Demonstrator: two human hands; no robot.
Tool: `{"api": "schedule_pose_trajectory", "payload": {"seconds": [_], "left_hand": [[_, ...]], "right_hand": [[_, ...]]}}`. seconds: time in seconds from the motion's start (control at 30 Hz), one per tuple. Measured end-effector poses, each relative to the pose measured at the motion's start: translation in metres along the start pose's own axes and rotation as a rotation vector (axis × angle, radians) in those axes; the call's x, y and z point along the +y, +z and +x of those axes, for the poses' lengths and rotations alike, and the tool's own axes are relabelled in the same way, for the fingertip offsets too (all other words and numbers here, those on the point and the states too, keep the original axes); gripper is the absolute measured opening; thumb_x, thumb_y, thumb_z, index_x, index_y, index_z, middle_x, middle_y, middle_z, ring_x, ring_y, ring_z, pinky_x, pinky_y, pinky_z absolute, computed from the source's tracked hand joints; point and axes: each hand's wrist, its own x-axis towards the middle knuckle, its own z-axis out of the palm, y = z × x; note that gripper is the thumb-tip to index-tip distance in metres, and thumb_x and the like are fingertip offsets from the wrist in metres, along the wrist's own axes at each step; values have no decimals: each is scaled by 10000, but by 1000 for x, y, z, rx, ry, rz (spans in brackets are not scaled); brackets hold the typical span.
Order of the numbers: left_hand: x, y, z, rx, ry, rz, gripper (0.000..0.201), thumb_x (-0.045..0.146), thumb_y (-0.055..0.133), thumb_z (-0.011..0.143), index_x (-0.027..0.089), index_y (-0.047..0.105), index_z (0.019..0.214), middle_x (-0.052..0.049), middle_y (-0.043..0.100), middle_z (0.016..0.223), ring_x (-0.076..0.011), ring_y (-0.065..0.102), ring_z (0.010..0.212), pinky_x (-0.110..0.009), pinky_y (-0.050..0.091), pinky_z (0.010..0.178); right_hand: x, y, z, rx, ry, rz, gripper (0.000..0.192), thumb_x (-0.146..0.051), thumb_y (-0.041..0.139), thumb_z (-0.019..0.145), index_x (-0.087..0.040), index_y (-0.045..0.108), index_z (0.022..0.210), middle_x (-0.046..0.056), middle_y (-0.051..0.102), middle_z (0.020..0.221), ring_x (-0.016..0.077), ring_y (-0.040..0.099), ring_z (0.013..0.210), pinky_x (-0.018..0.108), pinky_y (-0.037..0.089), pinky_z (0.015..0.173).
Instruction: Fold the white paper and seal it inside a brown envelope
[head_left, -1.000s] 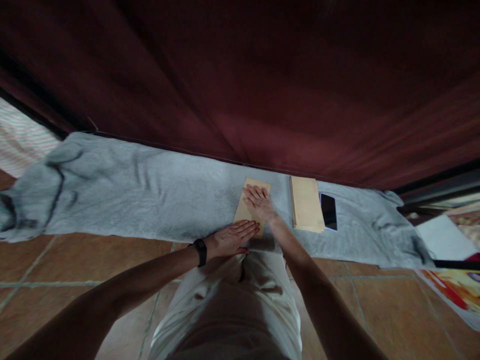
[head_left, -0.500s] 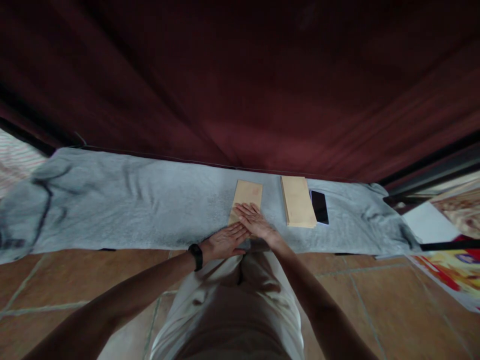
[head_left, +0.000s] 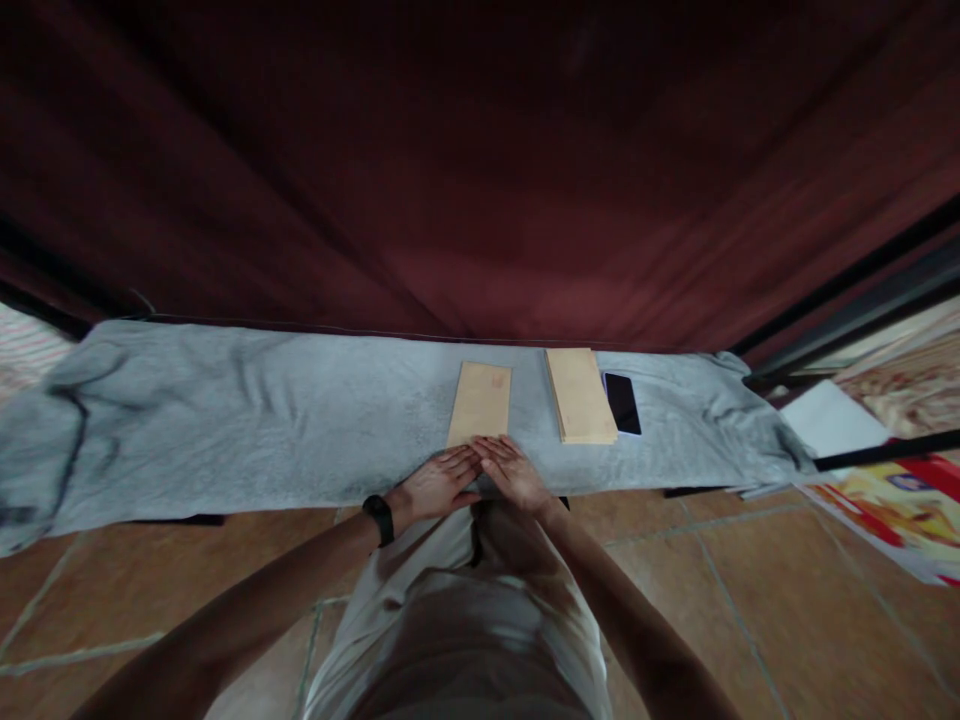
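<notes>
A tan paper envelope with a small reddish mark near its far right corner lies flat on the grey cloth. My left hand, below a black wristband, rests at the envelope's near edge with fingers stretched out. My right hand lies flat beside it, its fingertips overlapping those of my left hand. Both cover the near end of the envelope. To the right sits a stack of similar tan envelopes, with a dark-screened phone tucked against its right side.
A dark red curtain hangs behind the cloth-covered surface. On the right are a black bar, a white sheet and a colourful printed package. Brown floor tiles show below.
My right hand has slid down the envelope toward me, uncovering its middle. My left hand stays near the close edge. The view has shifted slightly.
</notes>
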Motion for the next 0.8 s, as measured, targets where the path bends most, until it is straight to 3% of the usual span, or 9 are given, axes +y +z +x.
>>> {"api": "schedule_pose_trajectory", "payload": {"seconds": [0.23, 0.5, 0.67, 0.8], "left_hand": [[3, -1, -24, 96, -115, 1, 525, 457, 421, 1054, 141, 532, 1459, -131, 566, 1513, -229, 502, 1428, -399, 419, 1187], [-7, -16, -50, 120, -177, -29, 461, 411, 377, 1065, 207, 577, 1428, -81, 623, 1460, -216, 581, 1350, -437, 460, 1164], [-20, -36, -17, 157, -213, -71, 438, 389, 349, 1074, 207, 648, 1336, -89, 697, 1346, -231, 622, 1285, -485, 436, 1180], [-42, -38, 40, 216, -245, -60, 547, 419, 305, 1081, 129, 452, 1520, -139, 477, 1585, -235, 416, 1484, -453, 370, 1223]], "right_hand": [[-3, 0, -33, 70, 11, -119, 477, -336, 409, 1085, -237, 446, 1550, 65, 466, 1587, 201, 430, 1481, 474, 295, 1271], [3, -3, -55, 111, -1, -140, 503, -310, 433, 1071, -253, 411, 1571, 67, 474, 1581, 227, 465, 1457, 509, 334, 1251], [3, -3, -56, 115, 9, -122, 495, -326, 412, 1076, -255, 422, 1566, 58, 474, 1581, 234, 471, 1451, 515, 330, 1250], [2, -3, -54, 129, 28, -102, 477, -329, 410, 1076, -258, 456, 1545, 50, 489, 1571, 234, 482, 1442, 515, 334, 1248]]}}
